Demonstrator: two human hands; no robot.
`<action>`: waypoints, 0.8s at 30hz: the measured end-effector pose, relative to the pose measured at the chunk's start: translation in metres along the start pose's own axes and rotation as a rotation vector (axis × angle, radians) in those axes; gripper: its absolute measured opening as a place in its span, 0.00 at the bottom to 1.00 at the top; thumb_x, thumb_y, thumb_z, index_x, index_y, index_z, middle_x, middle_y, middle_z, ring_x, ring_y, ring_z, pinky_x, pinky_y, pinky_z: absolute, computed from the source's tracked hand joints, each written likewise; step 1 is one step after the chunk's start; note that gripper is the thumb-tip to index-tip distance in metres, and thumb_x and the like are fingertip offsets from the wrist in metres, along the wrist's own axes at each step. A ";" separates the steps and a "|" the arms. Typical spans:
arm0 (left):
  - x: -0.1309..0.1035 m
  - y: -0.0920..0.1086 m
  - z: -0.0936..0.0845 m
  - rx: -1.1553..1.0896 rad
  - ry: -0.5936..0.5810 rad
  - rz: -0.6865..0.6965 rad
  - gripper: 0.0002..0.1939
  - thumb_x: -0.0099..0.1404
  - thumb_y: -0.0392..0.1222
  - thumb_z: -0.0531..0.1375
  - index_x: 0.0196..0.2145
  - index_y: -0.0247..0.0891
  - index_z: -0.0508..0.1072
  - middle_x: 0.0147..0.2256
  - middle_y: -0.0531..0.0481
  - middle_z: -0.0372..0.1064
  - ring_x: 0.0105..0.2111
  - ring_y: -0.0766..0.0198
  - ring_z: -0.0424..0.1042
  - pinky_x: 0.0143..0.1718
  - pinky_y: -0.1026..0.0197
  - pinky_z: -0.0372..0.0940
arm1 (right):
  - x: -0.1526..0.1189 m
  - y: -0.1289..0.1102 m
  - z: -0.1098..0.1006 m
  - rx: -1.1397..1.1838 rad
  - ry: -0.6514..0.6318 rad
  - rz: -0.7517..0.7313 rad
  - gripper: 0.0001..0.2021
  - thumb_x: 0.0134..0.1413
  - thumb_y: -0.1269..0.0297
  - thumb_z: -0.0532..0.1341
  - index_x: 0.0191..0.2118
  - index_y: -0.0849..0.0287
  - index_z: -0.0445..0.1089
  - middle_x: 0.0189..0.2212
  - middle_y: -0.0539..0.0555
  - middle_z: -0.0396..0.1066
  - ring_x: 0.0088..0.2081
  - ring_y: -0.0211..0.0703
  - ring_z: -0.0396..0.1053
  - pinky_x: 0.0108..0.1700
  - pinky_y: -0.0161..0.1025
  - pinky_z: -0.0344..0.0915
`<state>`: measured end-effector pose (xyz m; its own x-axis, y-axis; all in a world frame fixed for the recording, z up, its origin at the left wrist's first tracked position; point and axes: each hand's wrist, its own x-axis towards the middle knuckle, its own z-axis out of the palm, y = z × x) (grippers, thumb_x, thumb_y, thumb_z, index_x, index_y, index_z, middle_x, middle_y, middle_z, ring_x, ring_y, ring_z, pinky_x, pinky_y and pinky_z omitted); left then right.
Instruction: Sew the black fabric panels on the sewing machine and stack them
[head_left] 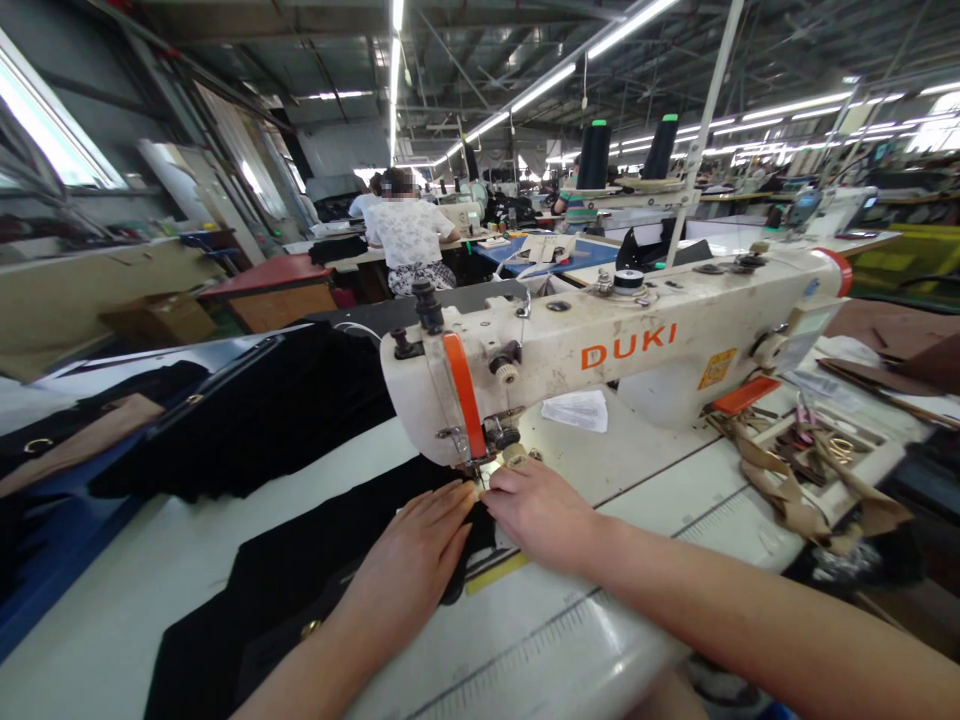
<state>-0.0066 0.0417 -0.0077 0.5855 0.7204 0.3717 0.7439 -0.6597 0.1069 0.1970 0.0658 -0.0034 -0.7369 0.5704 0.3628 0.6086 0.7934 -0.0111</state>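
Head view: black cloth extends toward eight o'clock from the needle end of a sewing machine. The left hand lies flat upon it, fingers together; the right hand, at its two o'clock, has curled fingers; whether they pinch cloth cannot be told.

Orange capitals are reading "DUKI" along the arm of the sewing machine, above and right of the right hand; a yellow label is sitting farther right on that machine, its characters blurring beyond reading; a ruler scale is crossing the tabletop on the near side of that hand, its ticks showing, its numerals being too small to make out.
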 end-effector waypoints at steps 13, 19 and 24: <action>0.012 -0.014 0.000 0.039 -0.067 -0.041 0.19 0.71 0.40 0.49 0.54 0.37 0.71 0.54 0.42 0.70 0.55 0.54 0.69 0.55 0.46 0.65 | -0.004 0.000 -0.002 0.007 -0.010 0.032 0.06 0.61 0.71 0.58 0.34 0.63 0.71 0.32 0.55 0.68 0.38 0.45 0.61 0.42 0.41 0.59; 0.001 -0.011 -0.005 0.050 -0.089 -0.070 0.19 0.71 0.40 0.49 0.56 0.38 0.69 0.56 0.43 0.68 0.57 0.56 0.67 0.57 0.48 0.64 | -0.011 -0.002 -0.007 0.059 0.044 0.059 0.09 0.62 0.71 0.56 0.34 0.62 0.72 0.32 0.56 0.69 0.37 0.45 0.62 0.42 0.41 0.60; -0.035 0.008 -0.033 0.090 -0.146 -0.094 0.21 0.71 0.42 0.50 0.60 0.40 0.63 0.60 0.45 0.63 0.61 0.57 0.60 0.60 0.45 0.58 | -0.016 -0.004 -0.008 0.129 0.102 0.047 0.08 0.61 0.72 0.56 0.34 0.61 0.73 0.31 0.56 0.69 0.37 0.45 0.62 0.42 0.41 0.61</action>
<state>-0.0315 0.0042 0.0110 0.5475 0.8058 0.2257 0.8196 -0.5707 0.0492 0.2085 0.0522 -0.0014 -0.6707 0.5882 0.4520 0.5939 0.7908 -0.1479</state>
